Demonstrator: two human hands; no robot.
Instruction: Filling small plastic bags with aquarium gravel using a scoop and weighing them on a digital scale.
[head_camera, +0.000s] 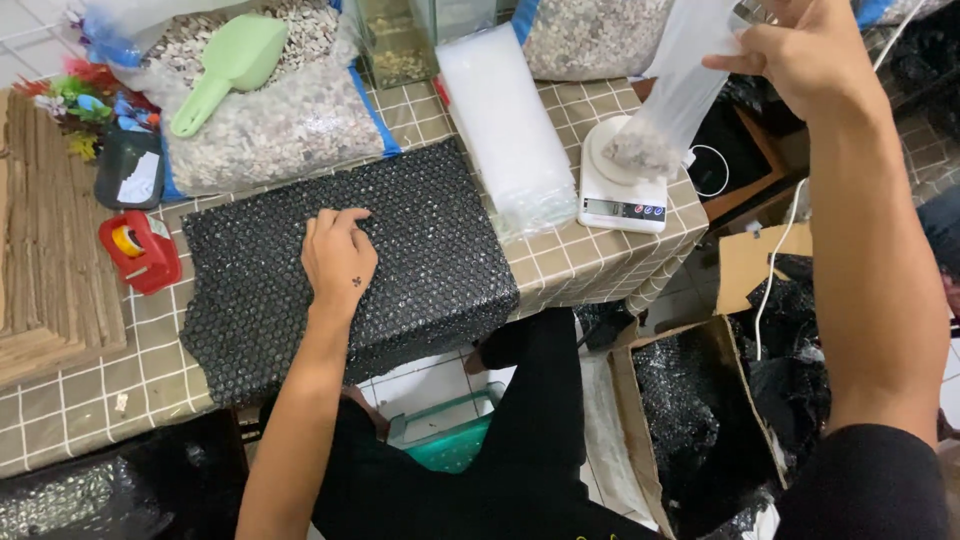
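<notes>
Tiled tabletop, brown-checked, crowded from edge to edge. At far left, stacked corrugated cardboard, then a red tape dispenser just beside it. Farther back, a large open sack of pale gravel with a green scoop lying on top. Near the middle, a sheet of black bubble wrap spread flat, with the left hand resting palm-down on it, fingers loosely curled, gripping nothing. Right of that, a stack of clear plastic bags. Farther right, a small white scale bearing the bottom of a clear bag partly filled with gravel, held up by its top in the right hand, closed around it. Judging from this: filling done, weighing in hand, wrapping not begun. At lower right, an open carton of more black wrap.
</notes>
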